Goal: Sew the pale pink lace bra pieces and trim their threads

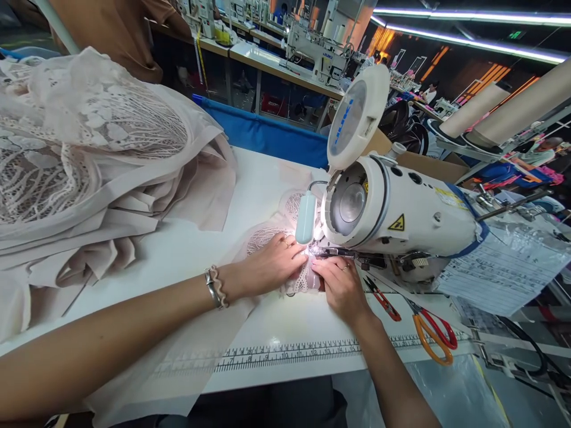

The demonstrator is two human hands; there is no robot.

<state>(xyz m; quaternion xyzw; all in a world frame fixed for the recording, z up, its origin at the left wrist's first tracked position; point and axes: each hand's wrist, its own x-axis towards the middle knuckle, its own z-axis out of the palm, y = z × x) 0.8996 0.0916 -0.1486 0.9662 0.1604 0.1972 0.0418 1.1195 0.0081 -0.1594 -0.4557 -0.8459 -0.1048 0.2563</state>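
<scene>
Pale pink lace fabric [303,278] lies under the head of a white sewing machine [392,208], lit by a small lamp [306,219]. My left hand [279,261] grips the fabric just left of the needle area, its fingers bent and close together. Opposite it, my right hand [341,282] holds the fabric's right side near the presser foot, thumb tucked underneath and partly hidden. More sheer cloth [178,368] trails beneath my left forearm and over the table's front edge. The needle itself is lost in the glare.
A big heap of lace and sheer pieces [111,154] covers the table's left. Right of my right hand lie red thread snips [383,299] and orange-and-red-handled scissors [432,333]. A ruler strip [285,355] runs along the front edge. A person in brown [107,35] is behind.
</scene>
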